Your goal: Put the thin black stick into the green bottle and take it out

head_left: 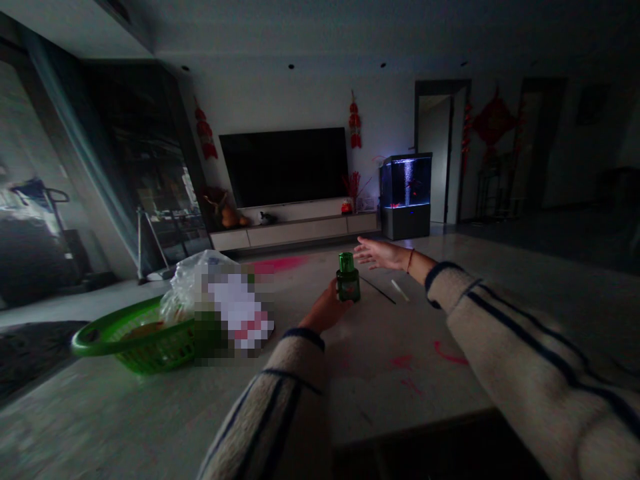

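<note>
A small green glass bottle [349,285] with a shiny green cap [345,261] stands upright over the table. Wrapped around its lower left side is my left hand [330,305], with the fingers partly hidden behind the glass. My right hand [379,253] is held out just right of the cap, fingers spread and holding nothing. It does not appear to touch the bottle. Beneath the right hand, a thin dark stick [379,291] and a short pale stick [400,289] lie on the tabletop.
A green plastic basket [155,357] with a clear plastic bag [183,283] sits at the left, beside a pixelated patch. Pink marks [403,361] stain the pale table [370,400]. Beyond are a television [285,167], a low cabinet [300,230] and a lit fish tank [407,183].
</note>
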Demonstrator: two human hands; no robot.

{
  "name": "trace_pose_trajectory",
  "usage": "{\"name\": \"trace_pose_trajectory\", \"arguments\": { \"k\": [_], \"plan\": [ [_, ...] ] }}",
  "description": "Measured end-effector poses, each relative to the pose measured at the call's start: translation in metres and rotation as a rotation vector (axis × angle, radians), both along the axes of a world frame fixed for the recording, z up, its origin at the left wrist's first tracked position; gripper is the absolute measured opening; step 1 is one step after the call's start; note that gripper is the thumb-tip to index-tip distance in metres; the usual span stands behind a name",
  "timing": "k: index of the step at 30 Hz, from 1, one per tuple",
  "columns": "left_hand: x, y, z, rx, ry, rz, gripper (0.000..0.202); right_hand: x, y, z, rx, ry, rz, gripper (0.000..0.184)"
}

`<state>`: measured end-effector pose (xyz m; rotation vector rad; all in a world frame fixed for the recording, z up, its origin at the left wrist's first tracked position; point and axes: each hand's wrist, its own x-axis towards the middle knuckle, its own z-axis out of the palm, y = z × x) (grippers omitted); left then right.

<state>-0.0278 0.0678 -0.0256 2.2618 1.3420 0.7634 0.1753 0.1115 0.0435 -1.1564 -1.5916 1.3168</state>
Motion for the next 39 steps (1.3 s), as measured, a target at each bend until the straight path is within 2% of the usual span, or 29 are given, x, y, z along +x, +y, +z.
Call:
{"name": "trace_pose_trajectory", "arguments": {
  "k": [2, 4, 7, 11, 17, 23, 28, 34, 39],
  "plan": [
    [0.0, 0.0, 0.0, -0.007, 0.015, 0.015, 0.073, -0.004, -0.005, 0.002, 0.027, 0.035, 0.067, 0.054],
    [0.0, -0.001, 0.001, -0.016, 0.024, 0.016, 0.073, -0.006, -0.007, 0.003, 0.023, 0.015, 0.078, 0.058],
    [0.0, -0.002, 0.003, -0.006, 0.019, 0.023, 0.073, -0.005, -0.005, 0.004, -0.013, -0.056, -0.019, 0.06],
    [0.0, -0.005, 0.005, -0.008, 0.025, 0.029, 0.073, -0.006, -0.002, 0.003, -0.004, -0.079, -0.126, 0.052],
    [0.001, -0.008, 0.007, -0.023, 0.021, 0.032, 0.071, -0.01, -0.009, 0.005, 0.036, -0.079, 0.004, 0.049],
    [0.001, -0.005, 0.006, -0.025, -0.012, 0.018, 0.073, -0.009, -0.007, 0.002, 0.047, -0.116, -0.026, 0.039],
    [-0.001, 0.004, -0.003, -0.01, -0.086, -0.032, 0.071, -0.012, -0.01, 0.002, 0.071, -0.073, 0.052, 0.031],
    [-0.002, 0.006, -0.005, -0.015, -0.144, -0.033, 0.073, -0.012, -0.008, 0.003, 0.132, -0.189, -0.126, 0.03],
    [-0.001, 0.001, -0.001, -0.021, -0.149, -0.04, 0.071, -0.015, -0.013, 0.004, 0.149, -0.13, -0.004, 0.029]
  ]
}}
